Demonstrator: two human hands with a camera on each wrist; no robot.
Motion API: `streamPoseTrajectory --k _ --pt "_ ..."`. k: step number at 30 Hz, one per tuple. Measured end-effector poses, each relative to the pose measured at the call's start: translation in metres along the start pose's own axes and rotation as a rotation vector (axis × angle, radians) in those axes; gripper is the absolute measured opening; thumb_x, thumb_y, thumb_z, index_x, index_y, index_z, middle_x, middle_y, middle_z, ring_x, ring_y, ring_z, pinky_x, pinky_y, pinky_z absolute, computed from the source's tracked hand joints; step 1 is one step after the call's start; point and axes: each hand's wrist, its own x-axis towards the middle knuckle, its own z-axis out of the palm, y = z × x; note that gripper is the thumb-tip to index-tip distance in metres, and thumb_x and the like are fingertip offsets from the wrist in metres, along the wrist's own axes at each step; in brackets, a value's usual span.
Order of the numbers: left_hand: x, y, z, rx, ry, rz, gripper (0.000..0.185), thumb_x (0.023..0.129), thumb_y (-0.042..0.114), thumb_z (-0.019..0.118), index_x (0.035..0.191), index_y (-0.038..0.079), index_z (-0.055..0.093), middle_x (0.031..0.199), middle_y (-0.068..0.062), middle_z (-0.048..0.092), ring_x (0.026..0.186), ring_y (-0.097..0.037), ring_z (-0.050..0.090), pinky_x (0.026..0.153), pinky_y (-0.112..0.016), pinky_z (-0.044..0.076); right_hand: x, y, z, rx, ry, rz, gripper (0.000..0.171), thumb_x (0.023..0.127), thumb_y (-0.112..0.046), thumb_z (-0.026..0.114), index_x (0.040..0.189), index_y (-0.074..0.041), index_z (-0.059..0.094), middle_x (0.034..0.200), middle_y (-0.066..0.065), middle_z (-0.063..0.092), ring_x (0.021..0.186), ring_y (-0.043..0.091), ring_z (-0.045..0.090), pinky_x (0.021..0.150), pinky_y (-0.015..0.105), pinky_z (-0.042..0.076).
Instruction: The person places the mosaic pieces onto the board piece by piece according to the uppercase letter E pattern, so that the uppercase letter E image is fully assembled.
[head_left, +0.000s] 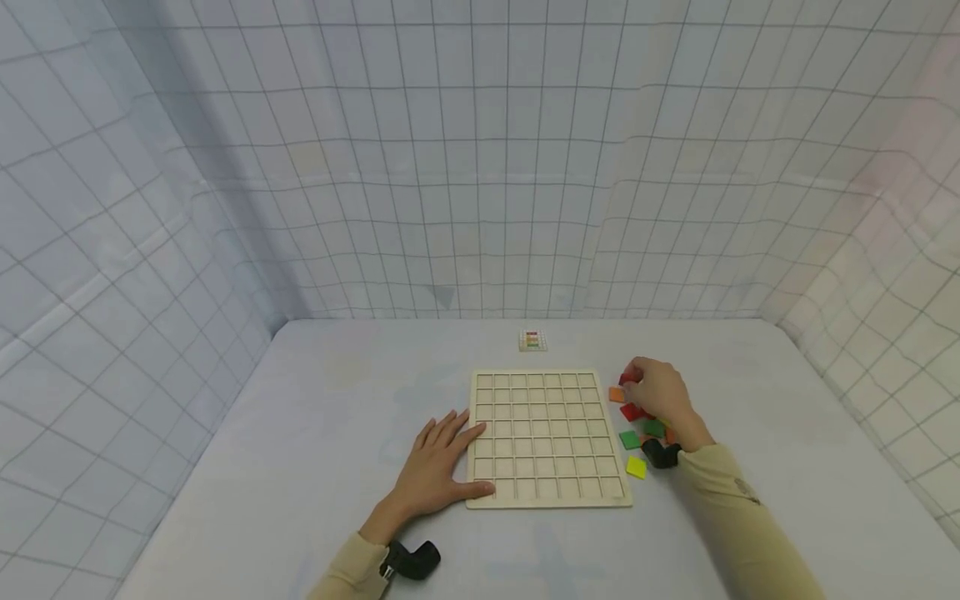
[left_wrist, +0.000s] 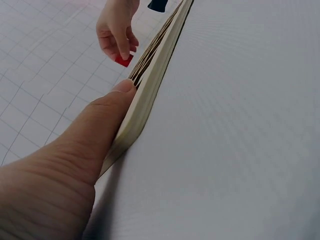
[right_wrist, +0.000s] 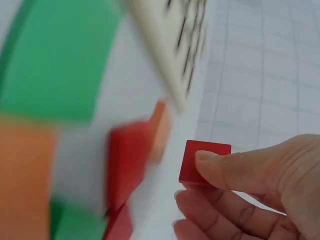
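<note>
Red tile (right_wrist: 202, 161) pinched by right hand (head_left: 660, 398); left hand (head_left: 438, 467) flat, thumb against board (head_left: 547, 437).

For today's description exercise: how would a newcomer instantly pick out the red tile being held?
Start at the wooden grid board and look past its far right corner. There the right hand pinches a red tile, the only one lifted off the table.

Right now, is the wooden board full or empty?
Empty: every square of the wooden board shows bare wood; the coloured tiles lie beside it.
</note>
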Motion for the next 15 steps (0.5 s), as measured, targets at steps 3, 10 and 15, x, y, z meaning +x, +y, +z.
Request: streamPoseTrajectory --k 3,10,15 --pt "-0.001 0.0 -0.001 -0.003 -0.003 -0.004 0.09 0.076 0.074 0.057 0.148 0.023 0.037 0.154 -0.006 0.023 0.142 -0.025 0.013 0.112 -0.046 0.005 0.003 -0.016 0.007 0.034 0.029 -0.094 0.01 0.088 0.0 0.061 0.096 0.002 0.067 0.084 0.012 0.066 0.066 0.023 0.059 0.056 0.036 0.048" --pt "-0.001 -0.001 -0.001 -0.009 0.008 0.011 0.089 0.077 0.074 0.056 0.147 0.022 0.038 0.154 -0.007 0.025 0.142 -0.026 0.014 0.112 -0.047 0.006 0.012 -0.05 0.037 0.083 -0.036 -0.209 0.012 0.089 0.0 0.064 0.098 0.002 0.07 0.092 0.012 0.068 0.084 0.027 0.063 0.074 0.041 0.051" --pt "-0.002 -0.001 -0.001 -0.018 0.014 0.019 0.089 0.077 0.073 0.057 0.147 0.021 0.039 0.153 -0.008 0.026 0.141 -0.027 0.015 0.112 -0.048 0.007 0.016 -0.067 0.054 0.14 -0.07 -0.227 0.006 0.086 -0.005 0.069 0.091 -0.003 0.072 0.086 0.006 0.068 0.08 0.024 0.064 0.073 0.04 0.052"
